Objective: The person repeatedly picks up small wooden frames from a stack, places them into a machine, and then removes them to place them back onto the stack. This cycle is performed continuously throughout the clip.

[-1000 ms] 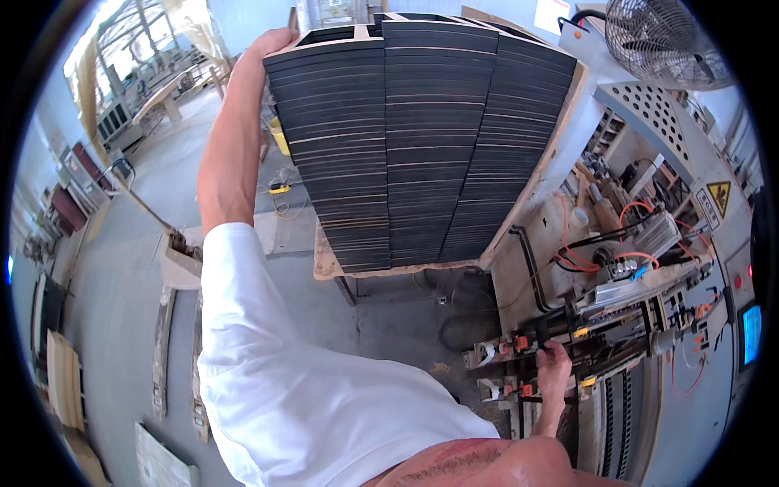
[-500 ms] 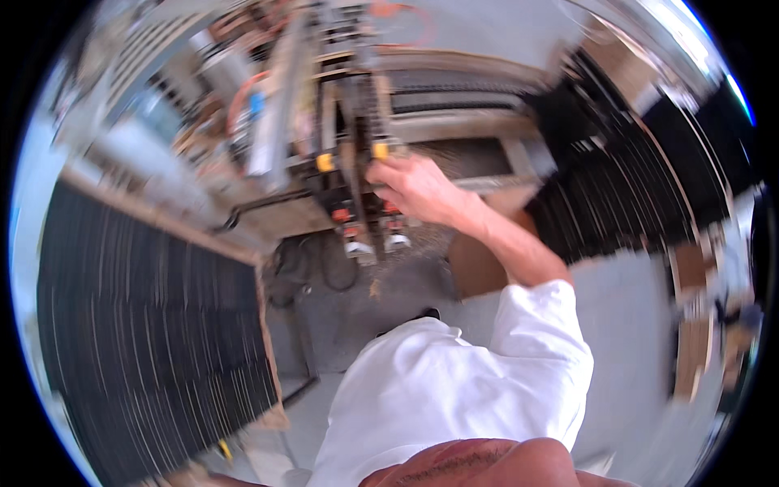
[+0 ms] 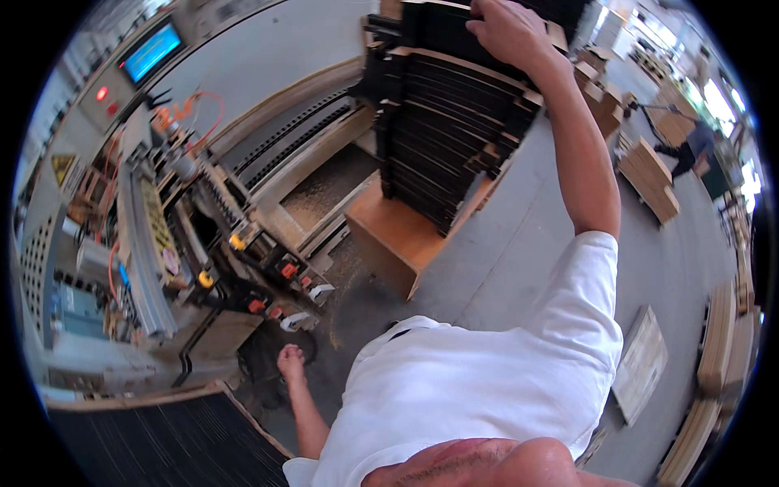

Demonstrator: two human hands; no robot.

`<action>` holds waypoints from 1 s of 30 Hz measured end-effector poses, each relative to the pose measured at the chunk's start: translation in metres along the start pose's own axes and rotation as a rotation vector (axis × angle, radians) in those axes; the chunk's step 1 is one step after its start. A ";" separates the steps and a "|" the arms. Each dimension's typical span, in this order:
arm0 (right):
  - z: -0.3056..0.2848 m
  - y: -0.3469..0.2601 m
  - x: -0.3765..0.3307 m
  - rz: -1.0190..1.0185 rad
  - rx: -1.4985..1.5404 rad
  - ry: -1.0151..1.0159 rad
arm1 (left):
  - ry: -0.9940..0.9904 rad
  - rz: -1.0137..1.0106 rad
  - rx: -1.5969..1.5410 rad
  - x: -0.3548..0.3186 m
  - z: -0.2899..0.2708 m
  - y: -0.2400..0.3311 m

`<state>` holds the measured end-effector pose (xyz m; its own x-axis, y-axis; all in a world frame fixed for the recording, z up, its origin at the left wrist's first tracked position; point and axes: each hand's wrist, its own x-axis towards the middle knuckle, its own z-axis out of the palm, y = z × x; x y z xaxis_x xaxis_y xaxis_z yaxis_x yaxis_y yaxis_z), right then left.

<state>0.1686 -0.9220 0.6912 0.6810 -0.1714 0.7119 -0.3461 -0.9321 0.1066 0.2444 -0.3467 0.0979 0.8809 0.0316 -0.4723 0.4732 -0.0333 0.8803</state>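
Note:
My right hand (image 3: 513, 34) reaches out over the top of a tall stack of black boards (image 3: 454, 105), thumb and fingers apart and bent toward the uppermost boards. The frame's upper edge cuts off part of the fingers, and whether they touch a board is unclear. The stack rests on a brown wooden base (image 3: 389, 231). Low at my left side, my left hand (image 3: 290, 359) hangs with its fingers curled in and nothing visible in them. It is nearest the front end of a woodworking machine (image 3: 268, 264), which has yellow knobs and red-and-white fittings.
A second pile of black boards (image 3: 162, 442) stands at the lower left. A lit screen (image 3: 152, 53) is on the machine's panel. Wood shavings lie on the floor. Further right are stacked brown panels (image 3: 649, 183), a flat pale board (image 3: 640, 365) and another person (image 3: 696, 150).
The view has swung to the right. My right hand has left the machine's yellow knobs and is now over the black board stack. My left hand has come into view.

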 end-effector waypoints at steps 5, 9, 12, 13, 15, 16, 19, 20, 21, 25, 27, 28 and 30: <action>0.006 0.023 -0.006 0.111 0.183 -0.019 | 0.054 -0.031 0.084 0.027 0.020 0.064; 0.003 0.027 0.010 0.181 0.218 -0.043 | -0.044 -0.003 0.101 0.040 0.046 0.074; 0.005 0.017 0.016 0.242 0.345 -0.048 | -0.104 0.077 0.072 0.049 0.053 0.077; -0.001 -0.001 0.016 0.324 0.313 -0.009 | -0.111 0.110 0.057 0.052 0.052 0.084; 0.000 -0.027 0.019 0.272 0.397 0.089 | -0.130 0.171 0.020 0.053 0.045 0.102; -0.002 -0.038 0.018 0.214 0.448 0.093 | -0.098 0.183 -0.096 0.041 0.061 0.127; 0.007 -0.030 -0.002 0.056 0.313 0.115 | -0.126 0.265 -0.156 0.061 0.085 0.192; 0.022 -0.047 -0.008 0.024 0.425 0.133 | 0.007 0.373 -0.117 0.061 0.072 0.205; 0.027 -0.072 -0.011 -0.068 0.497 0.178 | 0.065 0.390 -0.139 0.072 0.067 0.222; 0.024 -0.165 -0.021 -0.297 0.307 0.117 | 0.157 0.552 -0.278 0.141 0.066 0.282; 0.033 -0.191 -0.031 -0.290 0.385 0.021 | 0.241 0.578 -0.278 0.176 0.079 0.317; 0.040 -0.202 -0.035 -0.288 0.430 -0.013 | 0.306 0.603 -0.228 0.198 0.080 0.333; 0.054 -0.225 -0.041 -0.267 0.516 -0.107 | 0.250 0.427 -0.272 0.257 0.068 0.352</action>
<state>0.2536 -0.7229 0.6006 0.7718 0.0846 0.6302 0.1871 -0.9774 -0.0980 0.6387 -0.4181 0.2836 0.9481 0.3087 -0.0762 0.0262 0.1630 0.9863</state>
